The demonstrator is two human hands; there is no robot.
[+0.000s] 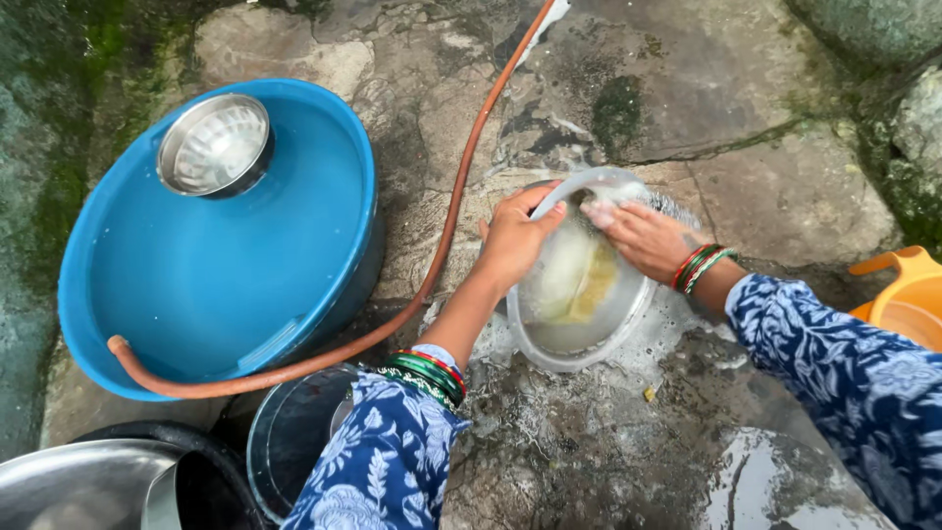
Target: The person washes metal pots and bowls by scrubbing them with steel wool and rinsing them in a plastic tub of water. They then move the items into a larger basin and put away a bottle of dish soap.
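Observation:
A steel bowl (579,334) stands tilted on its edge on the wet stone floor, soapy inside. My left hand (515,240) grips its upper left rim. My right hand (638,236) presses a steel-wool scrubber (669,206) against the bowl's upper right rim, foam over the fingers. Bangles ring both wrists, and blue floral sleeves cover both arms.
A big blue tub (324,294) of water sits to the left with a small steel bowl (214,145) inside. An orange hose (442,236) runs from the top into the tub. Dark vessels (289,442) and a steel pan (83,486) lie bottom left. An orange mug (908,294) is at the right edge.

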